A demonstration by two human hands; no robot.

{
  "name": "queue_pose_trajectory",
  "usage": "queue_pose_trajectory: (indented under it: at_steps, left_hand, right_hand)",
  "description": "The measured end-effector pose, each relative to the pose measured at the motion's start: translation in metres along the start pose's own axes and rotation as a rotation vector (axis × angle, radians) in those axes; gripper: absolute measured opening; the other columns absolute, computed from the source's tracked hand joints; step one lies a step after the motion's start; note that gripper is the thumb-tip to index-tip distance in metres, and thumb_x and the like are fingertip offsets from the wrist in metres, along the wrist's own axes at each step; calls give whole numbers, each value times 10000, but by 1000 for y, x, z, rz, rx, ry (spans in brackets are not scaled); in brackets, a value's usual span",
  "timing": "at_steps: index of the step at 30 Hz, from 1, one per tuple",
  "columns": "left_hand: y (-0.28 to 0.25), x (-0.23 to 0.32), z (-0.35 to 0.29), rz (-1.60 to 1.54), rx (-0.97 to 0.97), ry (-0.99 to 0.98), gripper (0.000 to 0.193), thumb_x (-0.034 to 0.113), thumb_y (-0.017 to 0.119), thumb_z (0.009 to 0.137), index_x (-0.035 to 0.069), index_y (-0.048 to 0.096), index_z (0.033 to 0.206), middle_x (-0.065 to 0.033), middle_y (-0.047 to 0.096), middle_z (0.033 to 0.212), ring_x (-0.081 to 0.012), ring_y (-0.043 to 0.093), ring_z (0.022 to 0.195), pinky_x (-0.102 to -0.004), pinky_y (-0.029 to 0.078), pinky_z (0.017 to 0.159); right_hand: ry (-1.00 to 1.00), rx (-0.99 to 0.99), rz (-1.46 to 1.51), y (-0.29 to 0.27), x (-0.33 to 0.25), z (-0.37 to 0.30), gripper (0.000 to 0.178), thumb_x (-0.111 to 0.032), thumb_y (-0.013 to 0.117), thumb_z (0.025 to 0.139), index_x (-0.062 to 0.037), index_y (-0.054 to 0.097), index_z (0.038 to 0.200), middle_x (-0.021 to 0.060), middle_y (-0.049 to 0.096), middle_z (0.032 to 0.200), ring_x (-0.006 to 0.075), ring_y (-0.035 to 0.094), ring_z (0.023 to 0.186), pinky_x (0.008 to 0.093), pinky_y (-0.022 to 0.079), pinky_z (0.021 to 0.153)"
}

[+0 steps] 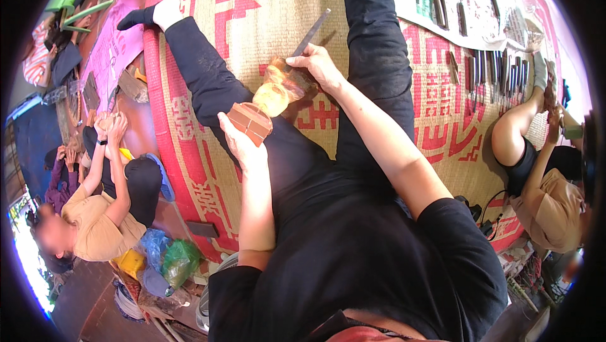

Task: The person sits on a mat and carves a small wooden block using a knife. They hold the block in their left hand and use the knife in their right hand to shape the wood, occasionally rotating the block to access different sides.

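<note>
I sit on a woven red-and-tan mat [252, 1] with my legs in dark trousers stretched out. My left hand [237, 140] grips a reddish-brown wooden block [250, 122] at its near end. A pale yellow rounded carved piece [273, 97] juts from the block's far end. My right hand [315, 64] rests on that carved piece and holds a long flat grey metal file [310, 33] that points up and away.
Several chisels and metal tools [492, 70] lie in rows on a white sheet [480, 33] at the upper right. One person sits at the left holding something, another crouches at the right. Plastic bags [167, 260] lie at the mat's near-left edge.
</note>
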State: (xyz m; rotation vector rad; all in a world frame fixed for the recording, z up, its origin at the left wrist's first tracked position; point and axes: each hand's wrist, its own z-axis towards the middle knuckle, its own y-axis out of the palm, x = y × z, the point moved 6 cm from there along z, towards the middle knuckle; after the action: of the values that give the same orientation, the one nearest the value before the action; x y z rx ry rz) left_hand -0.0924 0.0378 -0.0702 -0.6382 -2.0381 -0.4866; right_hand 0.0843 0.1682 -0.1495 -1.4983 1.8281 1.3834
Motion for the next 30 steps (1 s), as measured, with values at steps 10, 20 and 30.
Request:
queue_pose_trajectory:
  at_steps: [10, 20, 30]
  left_hand:
    - [0, 0, 2, 4, -19, 3, 555, 492, 460, 921, 57, 396, 1259, -112, 479, 1192, -229, 509, 1081, -367, 450, 899]
    - [5, 0, 2, 20, -87, -27, 594, 482, 450, 927, 91, 319, 1355, -127, 417, 1311, -254, 454, 1191, -385, 418, 965]
    - [0, -4, 3, 20, -96, -44, 605, 499, 452, 921, 83, 329, 1342, -129, 441, 1280, -248, 466, 1165, -379, 419, 957]
  right_hand:
    - [-21, 60, -10, -14, 9, 13, 101, -48, 647, 809, -14, 598, 890, 51, 638, 813, 116, 593, 663, 249, 472, 631]
    - [75, 207, 128, -25, 8, 10, 102, -65, 636, 813, 2, 598, 882, 74, 646, 806, 139, 608, 719, 275, 470, 694]
    - [-100, 26, -21, -1, 3, 15, 155, -57, 662, 792, 5, 616, 927, 56, 646, 827, 122, 601, 729, 252, 470, 689]
